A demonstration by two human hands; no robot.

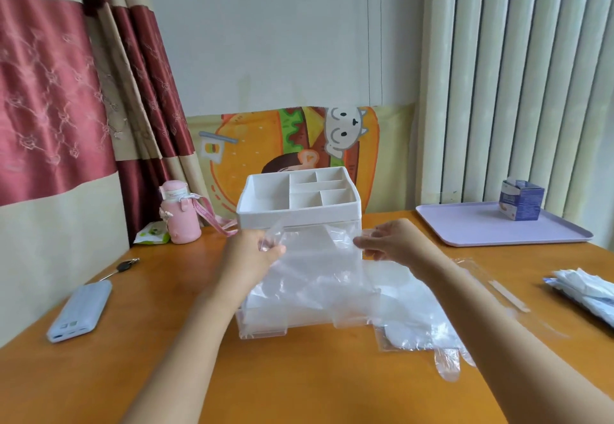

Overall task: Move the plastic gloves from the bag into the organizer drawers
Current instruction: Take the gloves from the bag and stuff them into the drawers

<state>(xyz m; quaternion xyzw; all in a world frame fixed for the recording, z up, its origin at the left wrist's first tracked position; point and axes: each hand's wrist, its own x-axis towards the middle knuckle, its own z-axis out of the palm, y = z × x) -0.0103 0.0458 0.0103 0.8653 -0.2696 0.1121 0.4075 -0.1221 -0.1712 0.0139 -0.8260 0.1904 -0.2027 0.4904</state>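
Note:
A white organizer with open top compartments and clear drawers below stands mid-table. In front of it I hold up a clear plastic glove, stretched between both hands. My left hand pinches its left edge, and my right hand pinches its right edge. The glove hangs over the drawer fronts and blurs them. More clear gloves lie in a loose heap on the table to the right of the organizer, finger ends toward me. A clear bag lies flat beyond that heap.
A pink bottle with a strap, a wipes pack, keys and a pale power bank sit on the left. At the back right a lilac tray carries a blue box. White packets lie at the right edge.

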